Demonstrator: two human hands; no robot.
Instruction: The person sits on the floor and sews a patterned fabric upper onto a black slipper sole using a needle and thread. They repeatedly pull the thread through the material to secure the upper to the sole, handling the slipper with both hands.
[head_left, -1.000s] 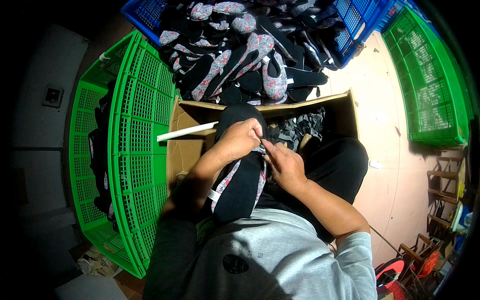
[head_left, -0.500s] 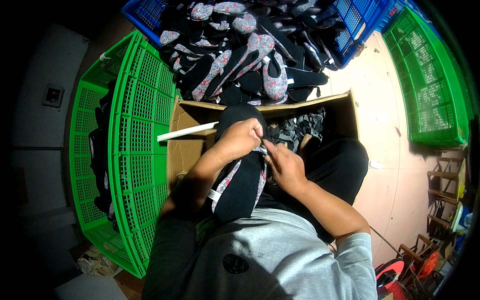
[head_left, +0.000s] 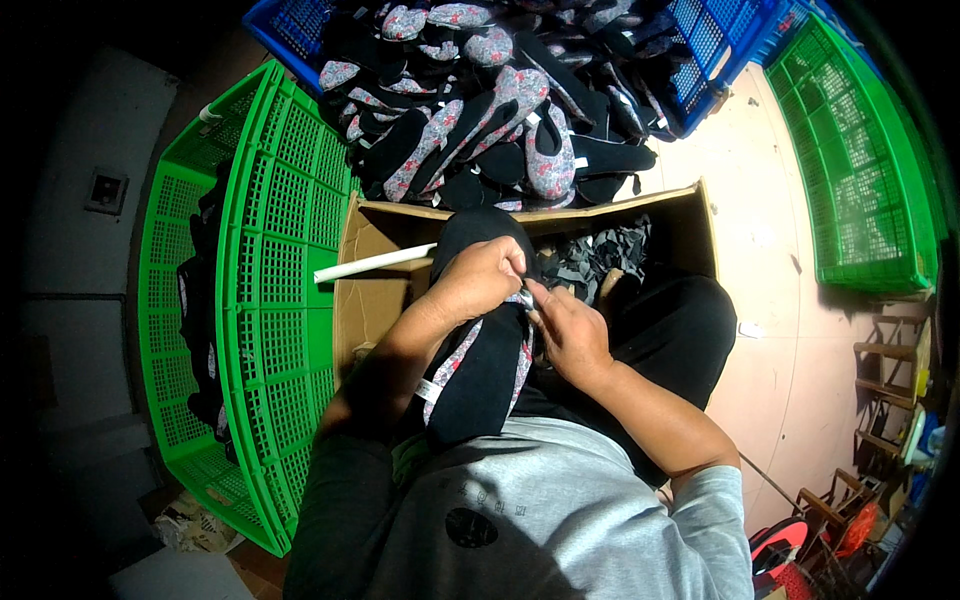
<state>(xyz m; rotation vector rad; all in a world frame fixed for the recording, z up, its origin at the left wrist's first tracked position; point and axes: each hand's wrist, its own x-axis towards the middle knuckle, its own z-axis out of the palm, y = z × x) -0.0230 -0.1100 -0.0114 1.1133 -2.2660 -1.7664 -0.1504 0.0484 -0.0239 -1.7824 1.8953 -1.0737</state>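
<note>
— Shoe [head_left: 480, 360]?
— On the lap, above the carton [head_left: 372, 290]; left hand [head_left: 487, 277] clasps it, right hand [head_left: 568, 330] pinches its edge.
— Crates?
— Blue crate [head_left: 700, 60] holds shoe uppers [head_left: 480, 110]; green crate [head_left: 280, 230] holds dark pieces.

Floor [head_left: 770, 330]: pale pink, bare to the right of the hands.
On it: cardboard box [head_left: 380, 300] just beyond the hands; green crates [head_left: 270, 290] left and far right; blue crate [head_left: 710, 50] beyond.

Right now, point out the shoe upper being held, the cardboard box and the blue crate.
Shoe upper [head_left: 478, 372], head view, black middle panel.
Cardboard box [head_left: 372, 300], head view, bare inner left wall.
Blue crate [head_left: 712, 50], head view, right mesh wall.
</note>
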